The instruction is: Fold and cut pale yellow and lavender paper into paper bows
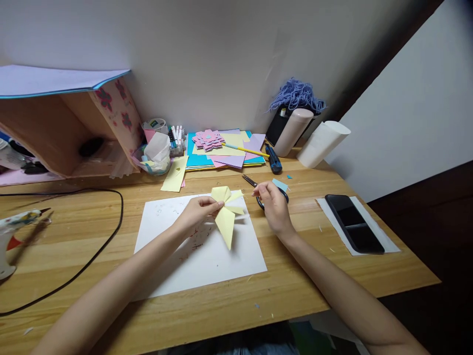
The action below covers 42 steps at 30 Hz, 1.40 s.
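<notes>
Nearest the camera, two bare forearms are reaching up over the wooden surface [229, 305] toward a white sheet [177, 256] lying flat at its middle. The left hand [197, 213] is pinching together on the yellow folded paper [226, 212], holding it by the gathered centre just above the white sheet; from that pinch the longest pointed flap is hanging toward five o'clock, while shorter flaps are fanning out toward one and three o'clock. The right hand [272, 204] is sitting just beside the paper at its three o'clock, clearly apart from it, with its fingers curling down onto the scissors [258, 190] on the surface; whether it is gripping the handles or only resting on them cannot be told. The scissor blades are pointing toward ten o'clock, their tips lying close to the paper's upper flaps. So the left hand is the one holding the paper, and the right is the nearer one to the scissors. Farther off at three o'clock a black phone [354, 223] is lying on its own white sheet, and at twelve o'clock a stack of coloured paper [221, 155] is resting against the wall.
</notes>
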{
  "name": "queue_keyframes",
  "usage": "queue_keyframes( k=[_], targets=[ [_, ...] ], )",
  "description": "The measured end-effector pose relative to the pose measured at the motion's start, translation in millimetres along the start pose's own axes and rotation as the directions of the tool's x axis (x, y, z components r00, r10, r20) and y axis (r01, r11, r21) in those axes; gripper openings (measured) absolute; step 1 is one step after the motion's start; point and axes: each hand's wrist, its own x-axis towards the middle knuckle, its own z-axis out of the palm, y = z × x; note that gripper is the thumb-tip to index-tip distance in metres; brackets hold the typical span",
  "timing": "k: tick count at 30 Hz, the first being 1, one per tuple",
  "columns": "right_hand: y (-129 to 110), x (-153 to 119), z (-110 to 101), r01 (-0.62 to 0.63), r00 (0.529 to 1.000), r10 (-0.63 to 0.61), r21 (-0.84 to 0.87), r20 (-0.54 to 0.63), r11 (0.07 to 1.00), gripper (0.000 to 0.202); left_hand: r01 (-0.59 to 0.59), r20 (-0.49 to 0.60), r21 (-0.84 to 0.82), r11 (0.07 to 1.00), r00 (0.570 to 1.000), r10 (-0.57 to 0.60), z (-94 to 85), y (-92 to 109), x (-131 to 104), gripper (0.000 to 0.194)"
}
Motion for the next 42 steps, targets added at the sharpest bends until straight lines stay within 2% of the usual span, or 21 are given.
queue_keyframes(
  k=[2, 3, 4, 5, 6, 7, 9, 13, 16, 18, 21, 24, 26, 28, 31, 34, 36, 39, 42],
  targets=[
    [2.2, -1.8, 4.3, -0.179, 0.972, 0.162, 0.086, 0.172, 0.980, 0.034, -0.011, -0.086, -0.146, 0.989, 0.996, -0.001, -0.2, -1.7, 0.9, 0.028],
    [3.0, -4.2, 7.7, -0.297, 0.916, 0.249, 0.115, 0.315, 0.948, 0.036, -0.019, -0.104, -0.214, 0.977, 0.995, -0.004, -0.1, -2.7, 1.2, 0.029],
    [3.5, -7.5, 11.4, -0.415, 0.833, 0.318, 0.131, 0.454, 0.900, 0.038, -0.027, -0.111, -0.271, 0.962, 0.994, -0.004, 0.2, -3.6, 1.4, 0.030],
    [3.5, -11.2, 15.1, -0.511, 0.753, 0.373, 0.124, 0.543, 0.851, 0.039, -0.036, -0.110, -0.315, 0.948, 0.994, 0.001, 0.7, -4.4, 1.2, 0.030],
    [3.2, -14.8, 18.4, -0.562, 0.698, 0.390, 0.122, 0.601, 0.818, 0.039, -0.047, -0.107, -0.347, 0.937, 0.994, 0.010, 1.4, -4.9, 0.8, 0.030],
    [2.5, -17.8, 20.7, -0.568, 0.693, 0.378, 0.141, 0.614, 0.811, 0.039, -0.056, -0.105, -0.367, 0.928, 0.994, 0.019, 2.2, -5.2, 0.3, 0.030],
    [0.7, -20.3, 22.2, -0.542, 0.738, 0.356, 0.189, 0.573, 0.819, 0.035, -0.062, -0.107, -0.392, 0.918, 0.994, 0.022, 3.8, -5.4, -0.9, 0.028],
    [-0.2, -11.3, 15.8, -0.470, 0.857, 0.358, 0.279, 0.370, 0.837, 0.032, -0.032, -0.096, -0.429, 0.903, 0.995, -0.011, 5.0, -6.7, -1.1, 0.023],
    [3.4, -0.5, 9.6, -0.411, 0.907, 0.346, 0.331, 0.239, 0.849, 0.031, -0.016, -0.039, -0.414, 0.910, 0.999, -0.001, 5.4, -8.2, 0.1, 0.022],
    [6.7, 5.0, 5.9, -0.365, 0.927, 0.301, 0.353, 0.225, 0.861, 0.029, 0.013, 0.037, -0.409, 0.913, 0.999, 0.003, 6.1, -7.7, 0.0, 0.024],
    [9.9, 10.0, 0.4, -0.326, 0.927, 0.218, 0.366, 0.306, 0.872, 0.026, 0.121, 0.163, -0.437, 0.891, 0.985, -0.054, 7.3, -4.4, -2.0, 0.030],
    [9.2, 11.8, -4.4, -0.329, 0.891, 0.178, 0.325, 0.418, 0.887, 0.023, 0.232, 0.233, -0.477, 0.848, 0.963, -0.132, 7.7, -1.5, -4.1, 0.037],
    [7.4, 12.3, -6.3, -0.336, 0.869, 0.182, 0.280, 0.461, 0.899, 0.022, 0.241, 0.243, -0.478, 0.845, 0.960, -0.136, 7.5, -2.2, -4.3, 0.035],
    [5.7, 12.5, -6.8, -0.340, 0.858, 0.194, 0.243, 0.475, 0.908, 0.023, 0.207, 0.222, -0.430, 0.879, 0.968, -0.119, 7.1, -5.2, -3.0, 0.033],
    [5.2, 11.8, -4.0, -0.308, 0.877, 0.190, 0.214, 0.442, 0.927, 0.025, 0.164, 0.154, -0.331, 0.929, 0.981, -0.119, 7.4, -11.6, 0.2, 0.030],
    [7.4, 7.6, 3.2, -0.233, 0.937, 0.155, 0.227, 0.313, 0.946, 0.026, 0.149, 0.083, -0.319, 0.936, 0.988, -0.129, 8.8, -15.9, 2.4, 0.027],
    [9.4, 2.9, 9.5, -0.217, 0.961, 0.153, 0.285, 0.233, 0.934, 0.028, 0.124, 0.046, -0.331, 0.936, 0.992, -0.115, 10.1, -17.0, 2.5, 0.026],
    [12.1, -4.5, 18.1, -0.245, 0.958, 0.172, 0.350, 0.228, 0.904, 0.031, 0.093, 0.011, -0.302, 0.949, 0.995, -0.095, 12.2, -17.7, 1.3, 0.031],
    [14.1, -9.1, 23.4, -0.234, 0.961, 0.169, 0.320, 0.220, 0.918, 0.025, 0.081, -0.022, -0.255, 0.964, 0.996, -0.089, 14.3, -18.9, -0.3, 0.036]
  ],
)
